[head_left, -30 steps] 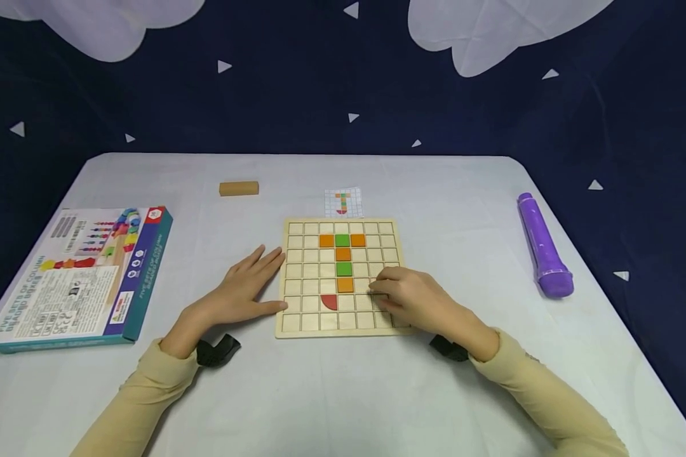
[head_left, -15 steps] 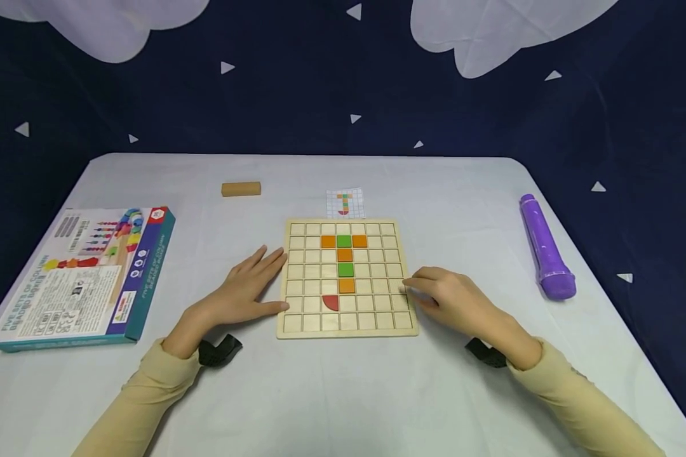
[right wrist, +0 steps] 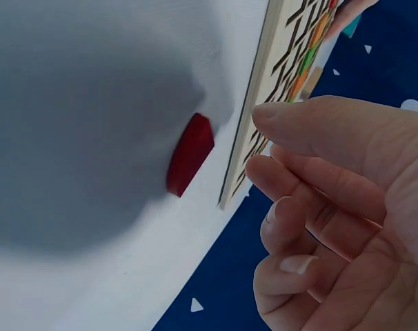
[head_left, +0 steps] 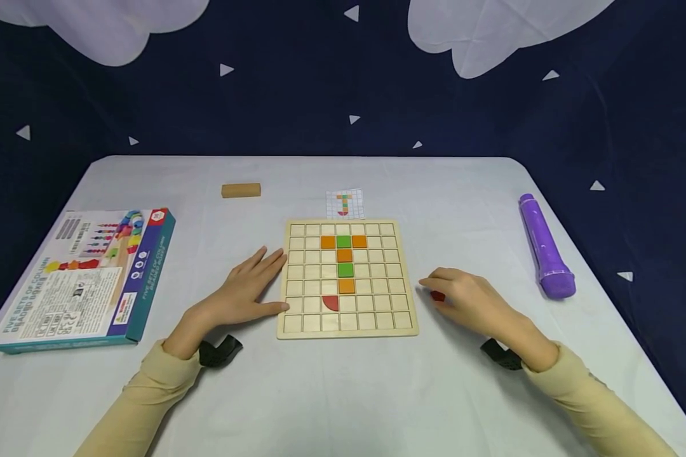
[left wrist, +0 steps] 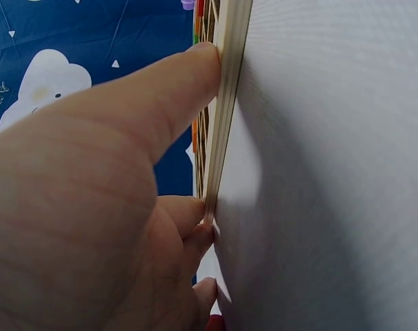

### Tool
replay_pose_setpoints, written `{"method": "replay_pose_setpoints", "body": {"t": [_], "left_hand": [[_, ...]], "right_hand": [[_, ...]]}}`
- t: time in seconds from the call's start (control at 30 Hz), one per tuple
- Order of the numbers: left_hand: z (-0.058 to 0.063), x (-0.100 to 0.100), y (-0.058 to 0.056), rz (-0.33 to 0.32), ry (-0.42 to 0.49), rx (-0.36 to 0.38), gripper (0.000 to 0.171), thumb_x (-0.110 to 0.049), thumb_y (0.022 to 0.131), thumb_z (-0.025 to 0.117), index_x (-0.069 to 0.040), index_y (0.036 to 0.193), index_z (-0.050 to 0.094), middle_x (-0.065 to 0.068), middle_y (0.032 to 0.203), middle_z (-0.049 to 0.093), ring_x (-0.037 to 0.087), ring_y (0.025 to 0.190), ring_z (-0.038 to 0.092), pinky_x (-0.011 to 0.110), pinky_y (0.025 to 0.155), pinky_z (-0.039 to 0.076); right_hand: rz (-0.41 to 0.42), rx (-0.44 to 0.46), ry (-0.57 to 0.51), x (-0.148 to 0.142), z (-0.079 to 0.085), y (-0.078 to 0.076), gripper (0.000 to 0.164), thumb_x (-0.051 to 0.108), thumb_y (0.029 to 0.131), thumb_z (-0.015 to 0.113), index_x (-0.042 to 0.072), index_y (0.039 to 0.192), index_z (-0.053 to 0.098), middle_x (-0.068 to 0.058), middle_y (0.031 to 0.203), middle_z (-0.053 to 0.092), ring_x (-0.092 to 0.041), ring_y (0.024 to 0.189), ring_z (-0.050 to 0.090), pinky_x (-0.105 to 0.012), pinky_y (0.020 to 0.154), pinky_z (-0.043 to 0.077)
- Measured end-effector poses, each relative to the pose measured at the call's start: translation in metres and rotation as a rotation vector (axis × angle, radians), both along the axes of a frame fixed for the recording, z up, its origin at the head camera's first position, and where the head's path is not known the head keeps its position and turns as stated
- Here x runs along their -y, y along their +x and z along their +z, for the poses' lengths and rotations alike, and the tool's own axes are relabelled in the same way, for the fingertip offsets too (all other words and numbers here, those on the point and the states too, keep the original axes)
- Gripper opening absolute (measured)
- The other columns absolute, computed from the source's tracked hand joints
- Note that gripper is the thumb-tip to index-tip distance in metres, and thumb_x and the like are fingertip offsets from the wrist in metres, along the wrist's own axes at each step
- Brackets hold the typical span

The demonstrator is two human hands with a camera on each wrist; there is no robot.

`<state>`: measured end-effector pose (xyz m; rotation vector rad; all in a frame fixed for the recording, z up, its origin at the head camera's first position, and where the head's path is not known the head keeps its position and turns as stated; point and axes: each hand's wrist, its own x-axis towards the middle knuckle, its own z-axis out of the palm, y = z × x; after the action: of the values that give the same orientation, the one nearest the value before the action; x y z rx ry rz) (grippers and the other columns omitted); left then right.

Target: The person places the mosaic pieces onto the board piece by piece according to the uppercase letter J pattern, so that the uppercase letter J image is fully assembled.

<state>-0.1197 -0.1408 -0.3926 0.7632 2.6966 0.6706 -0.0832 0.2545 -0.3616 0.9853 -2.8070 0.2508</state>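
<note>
A wooden grid board (head_left: pixel 280 327) lies on the white table, bearing several orange and green square tiles in a T-like line. One red quarter-circle tile (head_left: pixel 331 303) sits in a cell below them. My left hand (head_left: pixel 241 292) is spread flat beside the board, its thumb and fingertips touching the left edge. Off the board's right side, my right hand (head_left: pixel 463 298) hovers over the table with loosely bent fingers and nothing between them. Under it a second red tile (right wrist: pixel 190 155) lies on the cloth, mostly hidden by the hand in the head view.
Behind the board lies a small pattern card (head_left: pixel 345 204) with a J-like figure. A brown block (head_left: pixel 241 190) stands farther back on the left. The boxed toy set (head_left: pixel 86 279) is at the far left, a purple toy microphone (head_left: pixel 545 247) at the right.
My right hand has moved right, from over the board to the table beside it. A red tile now shows beneath it. The left hand and the tiles on the board have stayed put.
</note>
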Motion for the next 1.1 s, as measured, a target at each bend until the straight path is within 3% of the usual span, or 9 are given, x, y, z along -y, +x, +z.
{"method": "replay_pose_setpoints", "body": {"t": [0.37,0.57,1.1], "left_hand": [[-0.004,0.001,0.000,0.000,-0.001,-0.006,0.088,-0.048,0.085,0.062,-0.006,0.150,0.019,0.012,0.159,0.016,0.039,0.147,0.003,0.065,0.109,0.015],[-0.005,0.001,0.000,-0.003,0.005,-0.013,0.089,-0.047,0.085,0.062,-0.006,0.150,0.019,0.013,0.159,0.016,0.039,0.147,0.003,0.065,0.109,0.015],[-0.004,0.000,0.000,0.005,0.003,0.000,0.089,-0.047,0.084,0.063,-0.007,0.150,0.018,0.012,0.159,0.015,0.038,0.147,0.003,0.065,0.109,0.014]], "right_hand": [[-0.031,0.054,0.049,-0.010,-0.001,0.000,0.035,0.002,0.068,0.078,0.002,0.103,0.070,-0.004,0.092,0.068,-0.015,0.083,0.064,-0.032,0.069,0.054],[-0.051,0.059,0.069,-0.013,-0.002,0.000,0.034,0.006,0.068,0.080,0.005,0.101,0.071,-0.001,0.088,0.067,-0.013,0.078,0.063,-0.031,0.064,0.053],[-0.093,0.134,0.049,-0.011,-0.004,-0.002,0.015,0.002,0.070,0.075,0.008,0.083,0.071,0.003,0.074,0.061,-0.004,0.064,0.053,-0.022,0.056,0.045]]}}
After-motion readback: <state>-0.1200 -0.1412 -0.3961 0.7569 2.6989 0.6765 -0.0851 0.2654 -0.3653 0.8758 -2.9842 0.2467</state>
